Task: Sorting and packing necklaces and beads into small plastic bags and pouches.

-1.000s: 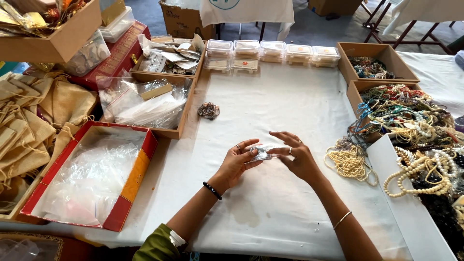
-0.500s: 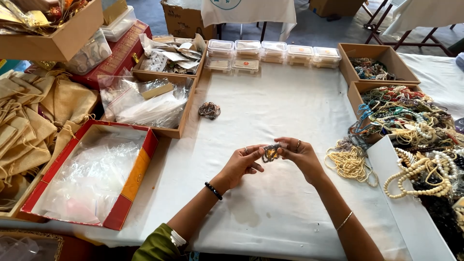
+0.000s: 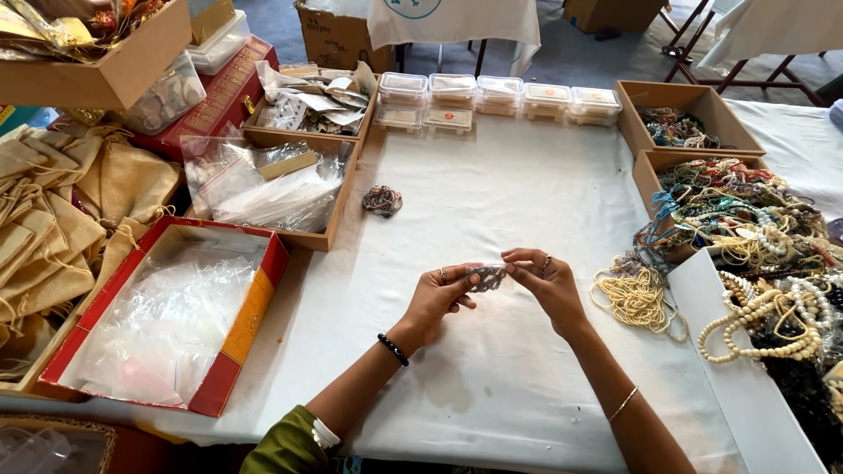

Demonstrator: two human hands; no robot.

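Both hands meet above the middle of the white-clothed counter [image 3: 492, 175]. The left hand [image 3: 436, 298] and the right hand [image 3: 549, 285] each pinch one end of a small beaded piece [image 3: 487, 278], held just off the cloth. Bare cloth lies all around them. A small bead bundle [image 3: 382, 201] lies well apart, farther up. The red box [image 3: 255, 307] borders the left; the cream bead strands [image 3: 637, 298] lie near the right hand.

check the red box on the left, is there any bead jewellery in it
No, the red box holds only clear plastic bags; the bead necklaces are piled at the right of the table.
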